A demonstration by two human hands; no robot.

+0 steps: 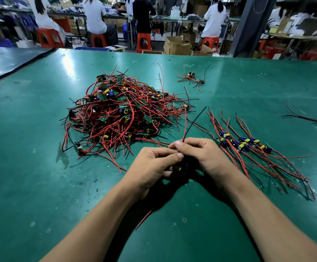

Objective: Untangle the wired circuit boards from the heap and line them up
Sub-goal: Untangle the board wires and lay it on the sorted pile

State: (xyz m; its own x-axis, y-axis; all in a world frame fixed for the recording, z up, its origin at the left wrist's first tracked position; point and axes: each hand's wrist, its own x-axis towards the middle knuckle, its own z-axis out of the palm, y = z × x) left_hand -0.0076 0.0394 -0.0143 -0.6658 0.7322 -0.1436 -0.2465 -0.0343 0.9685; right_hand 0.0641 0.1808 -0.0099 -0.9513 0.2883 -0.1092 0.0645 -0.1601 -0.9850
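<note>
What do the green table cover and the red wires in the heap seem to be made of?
The green table cover looks like a rubber or vinyl mat, semi-glossy: it reflects lights softly and shows scuffs. The thin red wires look plastic-insulated, smooth, bending in loose curves; any metal core is hidden.

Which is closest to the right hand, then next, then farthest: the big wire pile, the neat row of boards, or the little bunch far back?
1. Neat row of boards: just right of the right hand.
2. Big wire pile: ahead, to the left.
3. Little bunch: far back on the table.
</note>
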